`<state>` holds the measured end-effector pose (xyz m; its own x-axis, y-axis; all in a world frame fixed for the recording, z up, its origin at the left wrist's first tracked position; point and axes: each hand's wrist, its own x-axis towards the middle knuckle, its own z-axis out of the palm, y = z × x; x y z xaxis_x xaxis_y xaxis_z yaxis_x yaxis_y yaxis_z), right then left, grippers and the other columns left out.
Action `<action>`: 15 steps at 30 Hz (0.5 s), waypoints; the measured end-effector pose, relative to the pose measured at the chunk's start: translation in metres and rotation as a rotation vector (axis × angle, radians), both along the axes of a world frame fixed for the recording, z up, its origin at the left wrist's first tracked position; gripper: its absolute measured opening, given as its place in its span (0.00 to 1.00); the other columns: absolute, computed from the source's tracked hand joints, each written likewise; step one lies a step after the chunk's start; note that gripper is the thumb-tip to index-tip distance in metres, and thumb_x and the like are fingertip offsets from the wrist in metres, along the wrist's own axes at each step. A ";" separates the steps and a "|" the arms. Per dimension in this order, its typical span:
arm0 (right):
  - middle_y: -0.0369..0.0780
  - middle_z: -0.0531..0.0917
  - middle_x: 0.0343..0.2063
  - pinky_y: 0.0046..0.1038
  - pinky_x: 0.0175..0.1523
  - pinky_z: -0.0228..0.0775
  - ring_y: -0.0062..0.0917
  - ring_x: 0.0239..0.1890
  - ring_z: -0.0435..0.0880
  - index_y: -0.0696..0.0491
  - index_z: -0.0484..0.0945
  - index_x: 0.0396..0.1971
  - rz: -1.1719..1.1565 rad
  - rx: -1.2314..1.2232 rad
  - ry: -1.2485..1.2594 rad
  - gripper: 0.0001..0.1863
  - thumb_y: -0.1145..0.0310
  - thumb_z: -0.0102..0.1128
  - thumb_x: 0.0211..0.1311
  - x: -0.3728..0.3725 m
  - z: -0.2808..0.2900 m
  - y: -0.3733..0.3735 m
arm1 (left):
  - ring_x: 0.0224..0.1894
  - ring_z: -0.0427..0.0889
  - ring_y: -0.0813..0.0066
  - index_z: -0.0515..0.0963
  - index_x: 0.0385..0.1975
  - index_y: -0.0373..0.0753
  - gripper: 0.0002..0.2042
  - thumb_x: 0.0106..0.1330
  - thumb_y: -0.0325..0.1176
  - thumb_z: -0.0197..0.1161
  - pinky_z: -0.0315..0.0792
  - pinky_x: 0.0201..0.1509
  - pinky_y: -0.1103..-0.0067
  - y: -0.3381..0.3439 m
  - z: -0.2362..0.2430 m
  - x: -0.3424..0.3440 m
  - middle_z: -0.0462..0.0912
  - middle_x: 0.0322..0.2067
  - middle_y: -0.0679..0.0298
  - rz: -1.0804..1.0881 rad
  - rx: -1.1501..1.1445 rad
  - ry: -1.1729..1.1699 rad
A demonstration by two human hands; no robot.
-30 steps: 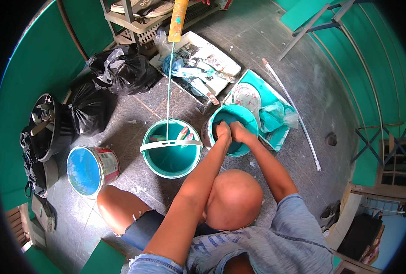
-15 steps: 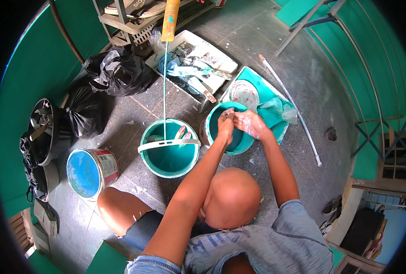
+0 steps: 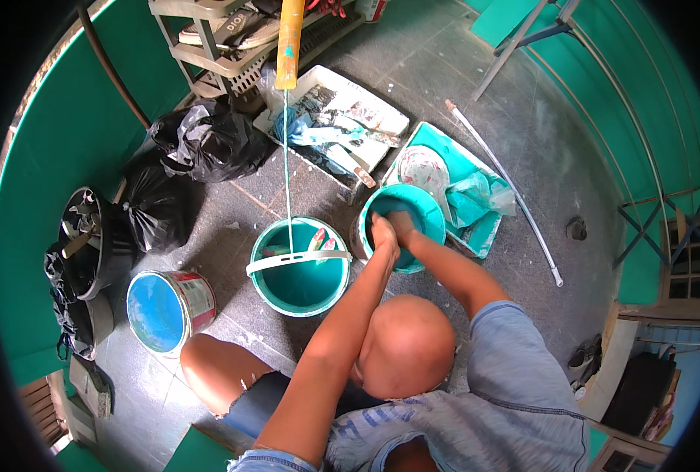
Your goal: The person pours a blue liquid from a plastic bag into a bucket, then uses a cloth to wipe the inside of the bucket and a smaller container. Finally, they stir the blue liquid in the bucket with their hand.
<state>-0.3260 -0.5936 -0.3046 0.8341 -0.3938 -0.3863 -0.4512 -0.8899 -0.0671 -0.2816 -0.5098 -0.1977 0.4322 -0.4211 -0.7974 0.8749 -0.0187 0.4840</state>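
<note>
Both my hands are lowered into a teal-coated bucket in the middle of the floor. My left hand and my right hand are close together inside it, seemingly touching. Their fingertips are in shadow and mostly hidden, so I cannot tell how they are bent. Nothing held shows. Just left stands a second teal-smeared bucket with a white handle across its mouth. Inside it are paintbrushes and the thin rod of a paint roller, whose yellow handle points away.
Behind the bucket lies a teal paint tray with a round lid and a plastic bag. Farther back is a stained white tray. A pole lies right. A blue-lined pail and black bags stand left.
My hands have gone from being cupped together over the bucket's mouth down into it. The whole view has shifted slightly. The buckets and trays look undisturbed.
</note>
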 end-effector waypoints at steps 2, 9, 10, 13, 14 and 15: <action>0.42 0.82 0.25 0.35 0.37 0.71 0.34 0.31 0.81 0.51 0.79 0.21 0.092 -0.173 -0.139 0.15 0.55 0.53 0.50 -0.018 -0.029 -0.015 | 0.56 0.65 0.60 0.62 0.55 0.30 0.27 0.67 0.47 0.33 0.56 0.60 0.73 -0.006 0.019 -0.011 0.66 0.55 0.53 0.023 -0.007 0.078; 0.46 0.76 0.45 0.33 0.50 0.62 0.32 0.46 0.74 0.56 0.73 0.43 -1.278 0.844 -0.349 0.28 0.46 0.39 0.60 0.027 0.085 0.035 | 0.49 0.70 0.58 0.66 0.50 0.34 0.26 0.66 0.49 0.30 0.63 0.53 0.67 -0.012 -0.027 0.001 0.70 0.49 0.54 0.135 -0.173 0.384; 0.47 0.76 0.45 0.35 0.50 0.63 0.34 0.47 0.74 0.56 0.74 0.43 -1.354 0.994 -0.460 0.30 0.44 0.37 0.60 0.018 0.081 0.038 | 0.51 0.68 0.56 0.65 0.50 0.34 0.27 0.66 0.50 0.30 0.62 0.55 0.66 -0.013 -0.029 -0.001 0.69 0.50 0.53 0.076 -0.174 0.408; 0.45 0.67 0.55 0.32 0.58 0.56 0.32 0.56 0.66 0.57 0.65 0.54 -1.454 1.126 -0.429 0.36 0.40 0.33 0.60 0.023 0.116 0.061 | 0.51 0.68 0.53 0.64 0.52 0.35 0.31 0.62 0.56 0.30 0.60 0.56 0.61 -0.010 -0.038 0.017 0.67 0.51 0.49 -0.022 -0.216 0.570; 0.46 0.69 0.53 0.33 0.57 0.57 0.32 0.55 0.67 0.58 0.67 0.52 -1.407 1.192 -0.525 0.37 0.38 0.31 0.59 0.023 0.119 0.059 | 0.54 0.65 0.54 0.62 0.55 0.37 0.32 0.62 0.58 0.30 0.58 0.58 0.62 -0.010 -0.016 0.020 0.65 0.53 0.50 -0.029 -0.247 0.559; 0.46 0.71 0.51 0.34 0.57 0.58 0.33 0.54 0.68 0.58 0.69 0.50 -1.354 1.258 -0.619 0.39 0.36 0.29 0.59 0.024 0.121 0.057 | 0.56 0.63 0.55 0.61 0.58 0.39 0.34 0.62 0.60 0.30 0.56 0.60 0.62 -0.010 -0.002 0.021 0.63 0.56 0.52 -0.034 -0.277 0.546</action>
